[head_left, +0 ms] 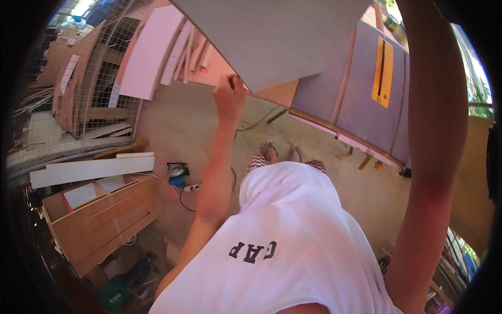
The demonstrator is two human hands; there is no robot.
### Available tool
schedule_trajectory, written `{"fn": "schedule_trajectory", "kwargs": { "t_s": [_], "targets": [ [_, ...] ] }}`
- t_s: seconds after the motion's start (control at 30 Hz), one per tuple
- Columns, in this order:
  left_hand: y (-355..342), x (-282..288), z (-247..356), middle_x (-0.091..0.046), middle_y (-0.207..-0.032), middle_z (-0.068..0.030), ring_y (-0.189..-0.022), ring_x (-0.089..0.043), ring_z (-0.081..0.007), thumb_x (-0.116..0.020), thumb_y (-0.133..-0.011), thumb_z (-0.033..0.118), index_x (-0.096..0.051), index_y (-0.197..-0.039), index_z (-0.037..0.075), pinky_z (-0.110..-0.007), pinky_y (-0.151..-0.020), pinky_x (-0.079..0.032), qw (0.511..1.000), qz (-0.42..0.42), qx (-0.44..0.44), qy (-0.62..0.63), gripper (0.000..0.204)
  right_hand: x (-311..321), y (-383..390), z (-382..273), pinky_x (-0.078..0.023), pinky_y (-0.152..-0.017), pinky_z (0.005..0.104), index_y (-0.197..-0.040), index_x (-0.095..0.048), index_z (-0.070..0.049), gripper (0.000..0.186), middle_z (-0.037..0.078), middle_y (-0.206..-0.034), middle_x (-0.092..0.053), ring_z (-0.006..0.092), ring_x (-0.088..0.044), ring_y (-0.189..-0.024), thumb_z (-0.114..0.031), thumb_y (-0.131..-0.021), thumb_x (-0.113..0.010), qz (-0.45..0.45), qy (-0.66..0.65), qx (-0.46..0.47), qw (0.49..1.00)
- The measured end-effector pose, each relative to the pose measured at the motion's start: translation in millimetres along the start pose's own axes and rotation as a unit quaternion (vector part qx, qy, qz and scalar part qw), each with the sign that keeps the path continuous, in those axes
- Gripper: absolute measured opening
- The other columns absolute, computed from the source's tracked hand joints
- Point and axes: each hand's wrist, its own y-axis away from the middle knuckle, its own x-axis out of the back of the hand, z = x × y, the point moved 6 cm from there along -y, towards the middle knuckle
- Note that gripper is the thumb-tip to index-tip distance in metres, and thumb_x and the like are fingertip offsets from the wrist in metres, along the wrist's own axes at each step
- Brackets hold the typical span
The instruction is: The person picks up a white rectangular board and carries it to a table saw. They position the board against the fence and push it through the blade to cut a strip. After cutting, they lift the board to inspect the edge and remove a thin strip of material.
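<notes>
A large grey panel (pixel 277 42) slants across the top of the view, its near corner pointing down toward me. Close beside that corner, at the panel's left edge, is my left hand (pixel 230 99). Its fingers are curled closed, and whatever they may hold is hidden. I cannot tell whether they grip the panel's edge. My right arm reaches up along the right side and runs out at the top, so my right hand is out of sight. Under and to the right of the panel lies a grey table saw top (pixel 355 78) with a yellow insert (pixel 383 73).
White boards (pixel 151 57) and wood strips lean at the far left, by a wire mesh fence (pixel 99 68). A wooden drawer box (pixel 104 220) stands left, with a white board (pixel 94 170) across it. A circular saw (pixel 177 174), power strip (pixel 192 188) and cable lie on the floor.
</notes>
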Motion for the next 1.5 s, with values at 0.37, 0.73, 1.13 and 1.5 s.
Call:
{"fn": "schedule_trajectory", "kwargs": {
  "t_s": [0.37,0.73,1.13,1.5],
  "targets": [
    [7,9,14,-0.078,-0.089,-0.0183,-0.086,-0.082,-0.0274,-0.066,-0.105,0.006,-0.07,-0.107,-0.004,-0.039,-0.073,-0.062,0.998,-0.008,0.007,0.058,0.011,23,-10,1,-0.044,-0.062,0.0482,-0.068,-0.061,-0.005,0.073,0.013,-0.053,-0.049,0.0355,-0.05,-0.052,-0.072,-0.097,-0.065,0.073,-0.003,-0.002,0.997],
    [-11,22,24,-0.079,-0.09,-0.0202,-0.081,-0.08,-0.0299,-0.074,-0.095,0.001,-0.075,-0.099,-0.005,-0.038,-0.073,-0.062,0.992,-0.066,-0.109,-0.021,0.007,24,-7,-2,-0.043,-0.061,0.0475,-0.067,-0.059,-0.004,0.074,0.014,-0.053,-0.047,0.0352,-0.05,-0.053,-0.07,-0.099,-0.063,0.086,0.022,0.014,0.996],
    [-8,26,25,-0.073,-0.085,-0.0193,-0.077,-0.075,-0.0357,-0.072,-0.093,-0.002,-0.07,-0.095,-0.002,-0.042,-0.069,-0.058,0.973,-0.058,-0.224,0.002,0.003,22,-4,2,-0.054,-0.081,0.053,-0.075,-0.072,-0.005,0.083,0.02,-0.079,-0.072,0.0413,-0.07,-0.083,-0.085,-0.095,-0.055,-0.01,0.02,-0.05,0.999],
    [-14,20,5,-0.074,-0.088,-0.0164,-0.074,-0.074,-0.0299,-0.072,-0.091,-0.001,-0.075,-0.099,0.0,-0.039,-0.069,-0.057,0.972,-0.106,-0.207,-0.013,0.009,16,-8,-14,-0.05,-0.078,0.0448,-0.082,-0.067,-0.007,0.06,0.013,-0.07,-0.062,0.0292,-0.064,-0.071,-0.063,-0.103,-0.061,0.049,0.032,-0.039,0.998]
  ]
}}
